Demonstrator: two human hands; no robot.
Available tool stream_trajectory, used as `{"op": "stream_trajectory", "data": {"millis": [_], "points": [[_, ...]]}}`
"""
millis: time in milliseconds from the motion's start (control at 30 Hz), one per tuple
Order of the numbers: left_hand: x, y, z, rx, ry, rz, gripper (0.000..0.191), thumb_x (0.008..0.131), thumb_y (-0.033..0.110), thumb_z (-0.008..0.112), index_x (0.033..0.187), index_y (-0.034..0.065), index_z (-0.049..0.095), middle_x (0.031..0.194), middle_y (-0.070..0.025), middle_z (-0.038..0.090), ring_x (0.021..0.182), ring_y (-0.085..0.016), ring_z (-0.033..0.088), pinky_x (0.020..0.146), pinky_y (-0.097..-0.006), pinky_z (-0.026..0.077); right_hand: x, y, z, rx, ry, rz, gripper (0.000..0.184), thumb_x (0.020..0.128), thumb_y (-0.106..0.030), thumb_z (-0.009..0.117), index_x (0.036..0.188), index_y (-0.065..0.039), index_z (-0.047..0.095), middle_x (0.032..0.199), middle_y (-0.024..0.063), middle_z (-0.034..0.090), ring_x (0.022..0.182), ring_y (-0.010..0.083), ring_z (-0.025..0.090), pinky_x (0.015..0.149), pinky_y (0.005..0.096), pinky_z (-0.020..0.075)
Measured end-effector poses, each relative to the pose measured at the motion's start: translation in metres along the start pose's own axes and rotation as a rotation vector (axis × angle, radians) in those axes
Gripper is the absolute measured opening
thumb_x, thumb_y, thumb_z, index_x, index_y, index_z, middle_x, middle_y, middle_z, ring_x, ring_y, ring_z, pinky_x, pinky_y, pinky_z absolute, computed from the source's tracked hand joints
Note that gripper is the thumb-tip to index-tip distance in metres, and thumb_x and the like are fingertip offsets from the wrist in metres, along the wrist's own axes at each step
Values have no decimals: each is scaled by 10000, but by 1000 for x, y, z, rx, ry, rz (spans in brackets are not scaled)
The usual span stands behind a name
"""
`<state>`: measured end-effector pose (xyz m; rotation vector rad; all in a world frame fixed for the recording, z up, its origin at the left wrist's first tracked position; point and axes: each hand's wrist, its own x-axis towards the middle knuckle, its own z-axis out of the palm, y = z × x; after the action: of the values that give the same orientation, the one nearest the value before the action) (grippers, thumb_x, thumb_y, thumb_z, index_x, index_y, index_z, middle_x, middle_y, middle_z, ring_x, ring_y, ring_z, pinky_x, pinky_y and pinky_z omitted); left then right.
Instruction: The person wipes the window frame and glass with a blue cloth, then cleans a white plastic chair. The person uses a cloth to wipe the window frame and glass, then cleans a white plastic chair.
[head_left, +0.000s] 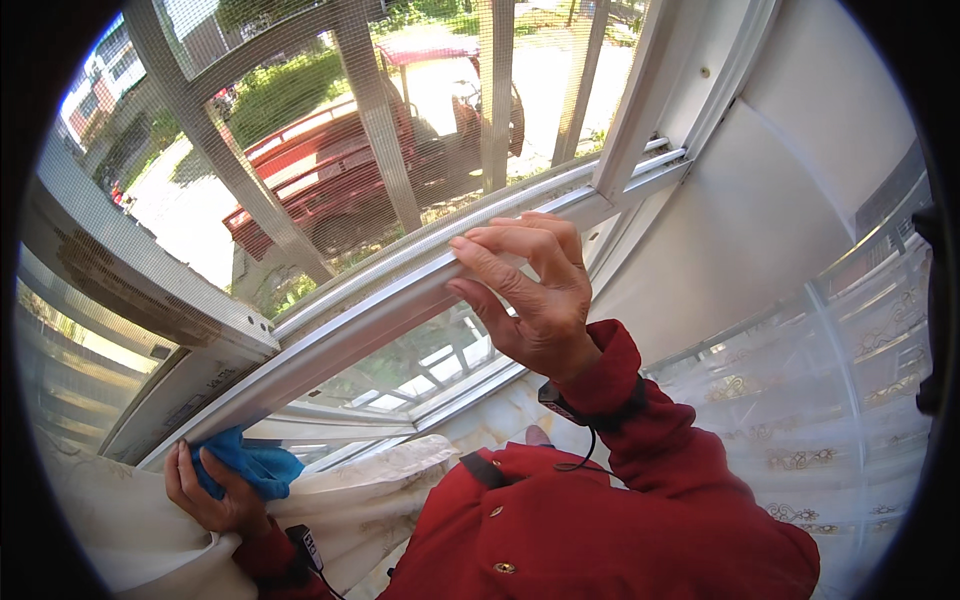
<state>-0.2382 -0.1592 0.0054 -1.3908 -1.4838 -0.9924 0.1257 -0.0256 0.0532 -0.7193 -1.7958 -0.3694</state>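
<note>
At the lower left, my left hand (217, 487) is closed around a blue cloth (251, 465) and presses it against the left end of the white window rail (322, 341). Farther right along this rail, my right hand (532, 292) rests its fingertips on the edge, fingers bent and thumb apart, holding no loose object. Just beyond the rail run the sliding track (405, 251) and an insect screen (300, 150). Both hands come out of red sleeves with dark cuffs.
Pale curtains hang at the lower left (375, 502) and right (780, 420). A window frame post (637, 105) and a white wall (757, 202) stand to the right. Lower glass (450, 349) lies under the rail. Outside are metal bars (382, 127) and a red cargo vehicle (322, 157).
</note>
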Motion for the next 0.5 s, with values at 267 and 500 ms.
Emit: {"op": "stream_trajectory", "data": {"millis": [267, 500], "points": [[-1, -31, -2, 110, 125, -69, 151, 931, 30, 635, 1068, -32, 652, 1079, -169, 642, 974, -297, 640, 866, -391, 536, 3, -27, 20, 145, 52, -31, 393, 686, -98, 809, 1068, -92, 717, 1046, 19, 644, 944, 226, 580, 863, 387, 465], [10, 40, 5, -113, 71, -200, 299, 885, 66, 715, 1157, -20, 625, 1098, -161, 632, 983, -279, 624, 844, -376, 517, -14, -55, 12, 414, -80, 2, 547, 714, -200, 817, 1229, -121, 649, 1213, 88, 600, 1071, 285, 581, 930, 413, 480]]}}
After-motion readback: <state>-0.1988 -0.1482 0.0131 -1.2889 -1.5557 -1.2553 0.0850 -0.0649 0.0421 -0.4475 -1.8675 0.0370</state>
